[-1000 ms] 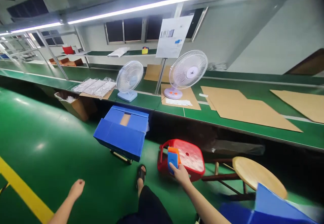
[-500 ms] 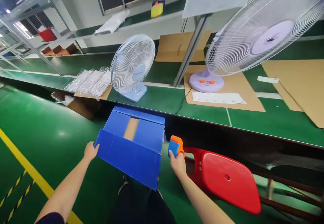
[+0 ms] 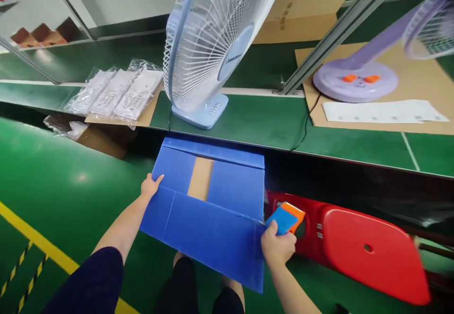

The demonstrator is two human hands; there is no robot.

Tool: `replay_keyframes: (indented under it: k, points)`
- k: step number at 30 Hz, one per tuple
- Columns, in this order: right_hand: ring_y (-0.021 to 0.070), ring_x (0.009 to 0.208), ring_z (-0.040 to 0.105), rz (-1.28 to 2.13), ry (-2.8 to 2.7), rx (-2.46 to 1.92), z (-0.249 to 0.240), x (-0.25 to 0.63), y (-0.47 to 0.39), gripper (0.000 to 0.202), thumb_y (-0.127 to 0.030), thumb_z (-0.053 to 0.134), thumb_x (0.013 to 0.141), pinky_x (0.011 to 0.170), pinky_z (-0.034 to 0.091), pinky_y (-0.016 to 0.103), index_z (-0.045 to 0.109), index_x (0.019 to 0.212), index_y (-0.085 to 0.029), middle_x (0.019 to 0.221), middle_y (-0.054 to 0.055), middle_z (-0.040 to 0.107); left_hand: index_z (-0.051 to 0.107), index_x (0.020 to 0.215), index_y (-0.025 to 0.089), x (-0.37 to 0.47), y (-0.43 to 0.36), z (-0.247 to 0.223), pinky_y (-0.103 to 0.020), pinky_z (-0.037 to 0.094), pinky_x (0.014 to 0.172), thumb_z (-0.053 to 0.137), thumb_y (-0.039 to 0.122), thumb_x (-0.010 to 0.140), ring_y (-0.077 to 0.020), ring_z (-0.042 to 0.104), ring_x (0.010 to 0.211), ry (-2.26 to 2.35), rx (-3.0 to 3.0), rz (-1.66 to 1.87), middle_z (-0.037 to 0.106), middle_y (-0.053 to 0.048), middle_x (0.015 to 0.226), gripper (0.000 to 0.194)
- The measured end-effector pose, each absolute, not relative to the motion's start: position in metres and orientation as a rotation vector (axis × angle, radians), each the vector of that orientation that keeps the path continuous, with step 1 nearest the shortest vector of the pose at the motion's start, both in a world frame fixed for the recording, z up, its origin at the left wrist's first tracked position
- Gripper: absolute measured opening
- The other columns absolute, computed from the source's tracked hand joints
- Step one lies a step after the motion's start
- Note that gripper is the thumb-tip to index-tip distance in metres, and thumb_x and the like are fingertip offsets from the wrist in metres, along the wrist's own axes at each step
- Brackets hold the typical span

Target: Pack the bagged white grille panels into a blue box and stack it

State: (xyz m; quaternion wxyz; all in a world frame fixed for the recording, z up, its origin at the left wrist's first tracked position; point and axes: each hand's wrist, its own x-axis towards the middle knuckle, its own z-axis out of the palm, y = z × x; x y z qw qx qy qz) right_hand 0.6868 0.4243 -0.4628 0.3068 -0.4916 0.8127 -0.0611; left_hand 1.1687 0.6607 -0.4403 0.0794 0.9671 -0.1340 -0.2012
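A blue cardboard box (image 3: 232, 186) stands below the bench edge, its near flap folded outward and its inner flaps leaving a brown strip between them. My left hand (image 3: 151, 186) is at the box's left side, fingers closed on the edge near the flap's fold. My right hand (image 3: 278, 245) grips an orange and blue tape dispenser (image 3: 285, 218) beside the box's right corner.
On the green bench (image 3: 255, 115) stand a light blue fan (image 3: 213, 44), a purple fan (image 3: 356, 80) and bagged white parts (image 3: 113, 94). A red chair (image 3: 372, 252) is at the right. A brown box (image 3: 102, 139) lies under the bench at the left.
The view has shifted closer to the box and bench. My left hand has moved up the box's left side to the fold. My right hand has brought the dispenser against the box's right corner.
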Motion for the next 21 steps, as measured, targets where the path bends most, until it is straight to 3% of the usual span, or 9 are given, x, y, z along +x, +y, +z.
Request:
replay_keyframes:
  k: [5,9,12,14,17,19,21]
  points:
    - [0.0563,0.125,0.068,-0.25,2.33,-1.129,-0.482,0.687,0.444,0.068,-0.056,0.043,0.11,0.101,0.056,0.056,0.064,0.135,0.004,0.129,0.041,0.068,0.066,0.127,0.019,1.153,0.687,-0.439,-0.051,0.056,0.101,0.041,0.086,0.103,-0.0456,0.077,0.117,-0.388,2.945,-0.556,0.082,-0.024,0.115,0.075]
    - [0.0525,0.113,0.074,-0.243,2.317,-1.102,-0.489,0.671,0.46,0.048,-0.056,0.053,0.108,0.082,0.055,0.049,0.071,0.108,-0.011,0.112,0.032,0.075,0.066,0.116,0.023,1.131,0.719,-0.434,-0.05,0.057,0.098,0.043,0.082,0.104,-0.0443,0.078,0.113,-0.319,2.967,-0.558,0.083,-0.019,0.111,0.065]
    - [0.0509,0.101,0.075,-0.196,2.301,-1.1,-0.49,0.65,0.48,0.039,-0.053,0.057,0.107,0.069,0.047,0.046,0.059,0.08,-0.024,0.087,0.023,0.073,0.064,0.11,0.025,1.104,0.752,-0.431,-0.047,0.058,0.094,0.044,0.081,0.104,-0.0424,0.079,0.11,-0.238,2.981,-0.58,0.083,-0.015,0.107,0.059]
    - [0.0499,0.096,0.074,-0.128,2.303,-1.086,-0.492,0.634,0.498,0.041,-0.051,0.057,0.107,0.067,0.045,0.046,0.051,0.073,-0.028,0.078,0.02,0.068,0.062,0.108,0.027,1.084,0.775,-0.429,-0.046,0.058,0.091,0.045,0.082,0.103,-0.0416,0.08,0.107,-0.178,2.984,-0.608,0.083,-0.013,0.104,0.058]
    - [0.0516,0.101,0.074,0.015,2.301,-1.056,-0.5,0.612,0.525,0.043,-0.059,0.054,0.107,0.069,0.048,0.046,0.06,0.084,-0.023,0.09,0.025,0.072,0.058,0.109,0.027,1.055,0.806,-0.428,-0.047,0.059,0.091,0.041,0.079,0.104,-0.0412,0.079,0.109,-0.085,2.983,-0.623,0.082,-0.015,0.112,0.055]
    - [0.0546,0.107,0.073,0.093,2.295,-1.045,-0.507,0.6,0.541,0.054,-0.067,0.05,0.106,0.072,0.052,0.048,0.067,0.103,-0.015,0.106,0.031,0.074,0.054,0.106,0.026,1.041,0.822,-0.43,-0.049,0.06,0.092,0.036,0.076,0.105,-0.0419,0.078,0.113,-0.041,2.983,-0.621,0.079,-0.017,0.117,0.053]
    - [0.0579,0.104,0.073,0.101,2.275,-1.076,-0.516,0.59,0.553,0.067,-0.071,0.046,0.105,0.072,0.054,0.052,0.068,0.116,-0.008,0.11,0.036,0.072,0.051,0.103,0.027,1.031,0.833,-0.434,-0.052,0.061,0.093,0.034,0.076,0.104,-0.0431,0.077,0.114,-0.009,2.977,-0.615,0.077,-0.018,0.117,0.052]
